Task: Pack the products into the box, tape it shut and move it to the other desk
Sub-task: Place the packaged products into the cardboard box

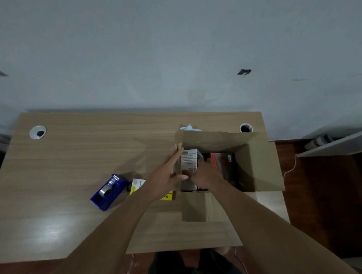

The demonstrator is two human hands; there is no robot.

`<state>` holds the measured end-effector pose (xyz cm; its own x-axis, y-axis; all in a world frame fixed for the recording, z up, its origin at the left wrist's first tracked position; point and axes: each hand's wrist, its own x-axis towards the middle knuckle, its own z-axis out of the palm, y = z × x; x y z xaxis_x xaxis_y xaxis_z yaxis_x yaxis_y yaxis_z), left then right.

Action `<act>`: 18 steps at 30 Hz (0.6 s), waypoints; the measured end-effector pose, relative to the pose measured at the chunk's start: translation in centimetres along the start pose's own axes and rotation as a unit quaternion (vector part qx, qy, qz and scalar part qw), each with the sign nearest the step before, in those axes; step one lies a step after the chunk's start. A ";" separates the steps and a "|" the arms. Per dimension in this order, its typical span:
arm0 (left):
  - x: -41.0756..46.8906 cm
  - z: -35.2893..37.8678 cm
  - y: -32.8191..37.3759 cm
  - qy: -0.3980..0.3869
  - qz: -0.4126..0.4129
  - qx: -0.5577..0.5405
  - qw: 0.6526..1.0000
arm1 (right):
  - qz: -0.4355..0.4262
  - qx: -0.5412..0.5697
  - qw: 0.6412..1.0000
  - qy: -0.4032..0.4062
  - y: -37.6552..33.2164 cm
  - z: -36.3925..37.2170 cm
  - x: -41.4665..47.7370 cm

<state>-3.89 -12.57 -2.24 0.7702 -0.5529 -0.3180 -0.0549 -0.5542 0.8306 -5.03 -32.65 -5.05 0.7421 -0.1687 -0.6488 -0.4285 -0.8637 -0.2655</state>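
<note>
An open cardboard box (259,166) stands on the right part of the wooden desk (72,163), its flaps spread outward. Inside it I see a white-labelled product (189,160) at the left and a dark product with a red-orange patch (223,164) beside it. My right hand (205,175) reaches into the box and grips the lower end of the white-labelled product. My left hand (167,175) lies flat with fingers straight against the box's left side and flap. A blue tape dispenser (109,192) sits left of the box. A white and yellow packet (137,185) lies partly under my left forearm.
A light blue item (189,127) shows behind the box's far flap. Two round cable holes (38,132) (246,127) mark the desk's far corners. A grey wall stands behind the desk. At the right is dark red floor and a white shelf edge (333,144).
</note>
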 end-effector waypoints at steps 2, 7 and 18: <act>0.2 -0.3 -0.5 -0.008 0.005 -0.007 1.000 | 0.037 0.011 0.999 0.010 -1.0 -0.5 -0.8; 0.4 -0.6 -0.9 -0.028 0.030 0.000 0.999 | 0.066 -0.037 0.997 0.033 -1.7 -0.4 -1.0; -2.4 -3.4 -3.7 0.052 0.017 0.053 0.997 | -0.073 0.125 0.988 0.061 -0.1 -2.6 -2.9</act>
<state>-3.38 -7.09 -2.98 0.8278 -0.5089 -0.2363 -0.1457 -0.6016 0.7854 -5.76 -33.29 -1.31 0.8554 -0.1203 -0.5038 -0.4151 -0.7409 -0.5279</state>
